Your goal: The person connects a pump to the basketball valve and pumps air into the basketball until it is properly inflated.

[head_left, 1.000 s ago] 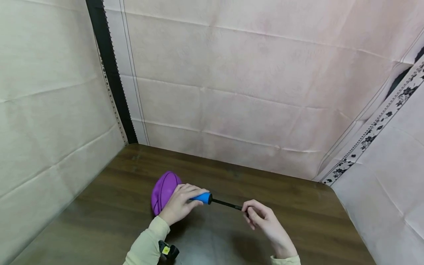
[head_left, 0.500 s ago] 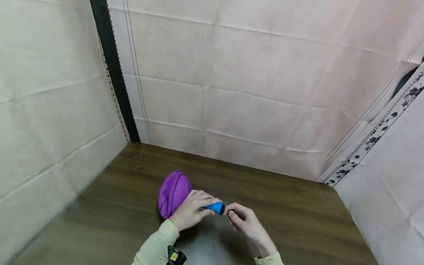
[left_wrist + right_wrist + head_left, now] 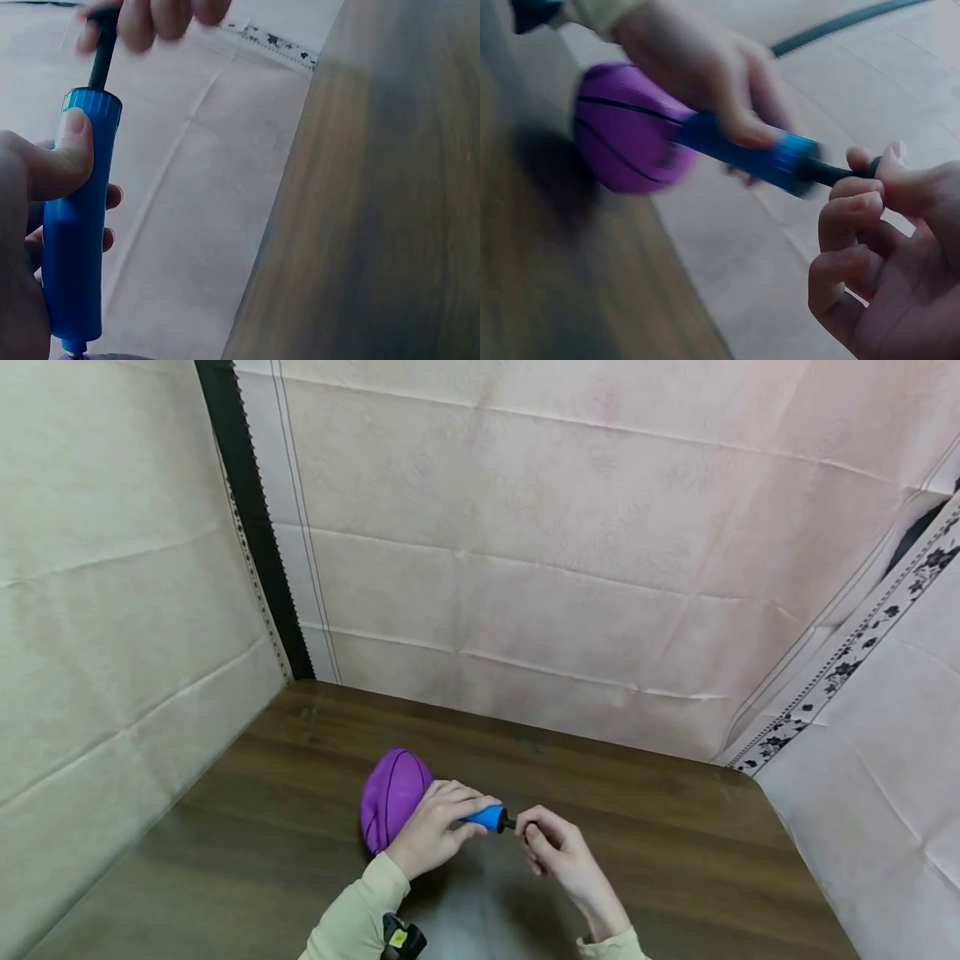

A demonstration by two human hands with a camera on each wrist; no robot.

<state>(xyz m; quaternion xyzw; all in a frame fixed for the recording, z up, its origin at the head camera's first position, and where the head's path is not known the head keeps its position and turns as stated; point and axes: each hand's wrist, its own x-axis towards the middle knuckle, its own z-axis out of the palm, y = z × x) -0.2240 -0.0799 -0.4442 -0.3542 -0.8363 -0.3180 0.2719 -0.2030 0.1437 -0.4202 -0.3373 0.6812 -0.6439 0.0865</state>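
Note:
A purple ball (image 3: 388,802) with black lines looks dented and partly flat in the head view. My left hand (image 3: 437,828) grips the blue barrel of a hand pump (image 3: 79,247), thumb along its side. The barrel's far end points at the ball, and at the bottom of the left wrist view its tip meets a purple edge. With thumb and fingers, my right hand (image 3: 557,850) pinches the pump's black handle (image 3: 868,171). A short length of black plunger rod (image 3: 826,174) shows between handle and barrel.
Beneath the hands lies a brown wood-grain table (image 3: 675,860). Pale creased cloth (image 3: 525,568) hangs behind it and at both sides. A black device (image 3: 403,937) is strapped at the left wrist.
The right hand pushed the extended plunger into the barrel, then drew it slightly back out. The ball and left hand appear a little farther right than one second ago.

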